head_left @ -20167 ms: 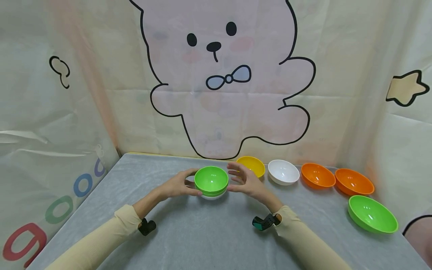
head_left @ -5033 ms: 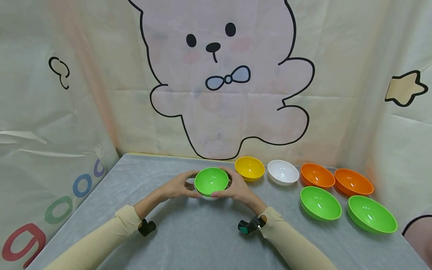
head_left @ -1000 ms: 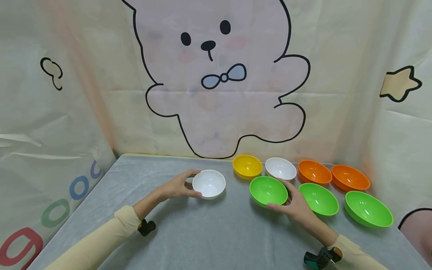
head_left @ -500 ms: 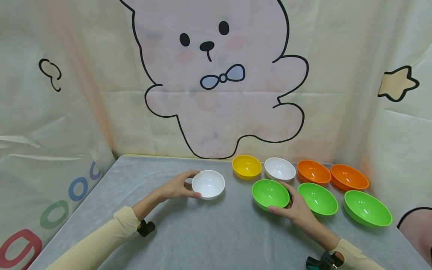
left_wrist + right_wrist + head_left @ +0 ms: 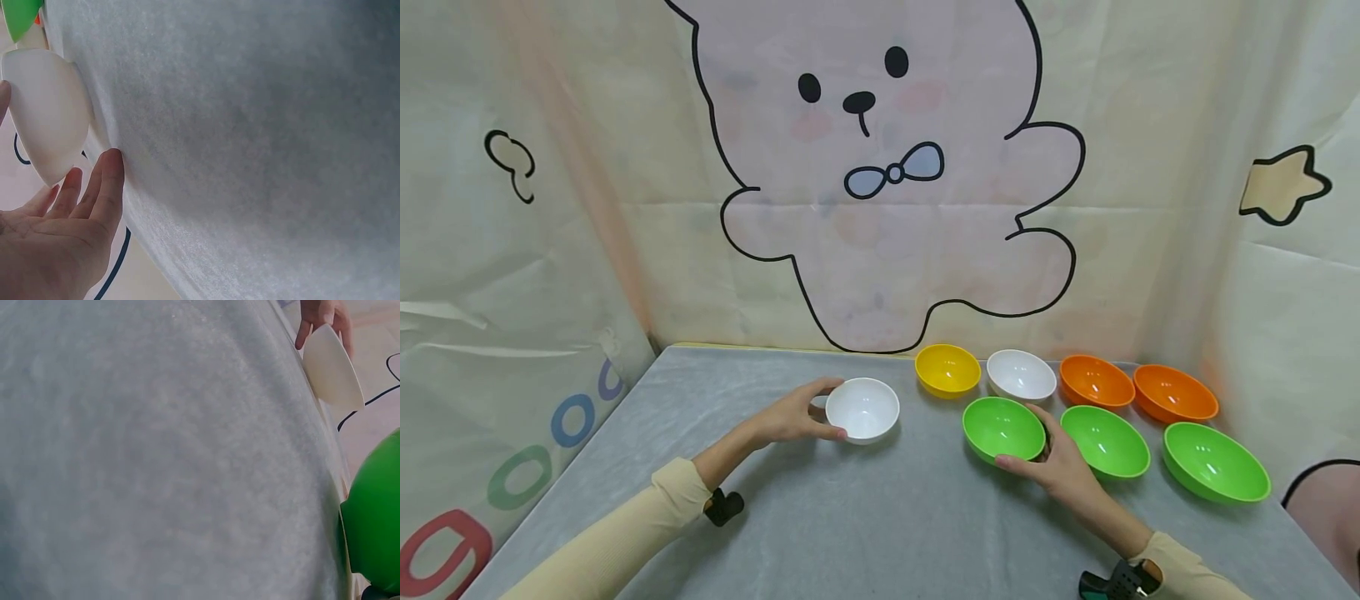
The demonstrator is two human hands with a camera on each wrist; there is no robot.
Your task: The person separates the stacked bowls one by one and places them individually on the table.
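A small white bowl [image 5: 862, 411] stands upright mid-table. My left hand [image 5: 797, 414] holds it at its left side, thumb in front and fingers behind. In the left wrist view, the thumb and fingertips meet the tilted-looking white bowl [image 5: 50, 112] near its rim. To the right, my right hand [image 5: 1060, 462] grips a green bowl [image 5: 1002, 428] by its right side, thumb at the front. Its fingers are partly hidden behind the rim. The right wrist view has the green bowl's outside [image 5: 378, 519] close to the cloth; whether it touches is hard to tell.
Along the back stand a yellow bowl [image 5: 947, 371], another white bowl [image 5: 1021, 376] and two orange bowls [image 5: 1096, 382]. Right of my right hand sit a green bowl [image 5: 1105, 442] and a larger green bowl [image 5: 1216, 462]. Grey cloth [image 5: 865, 525] covers the table.
Earlier, green bowls were stacked on the white bowl. One now stands in the right group; another came off rightward in my right hand, shifting only slightly lately. My left hand stays at the white bowl.
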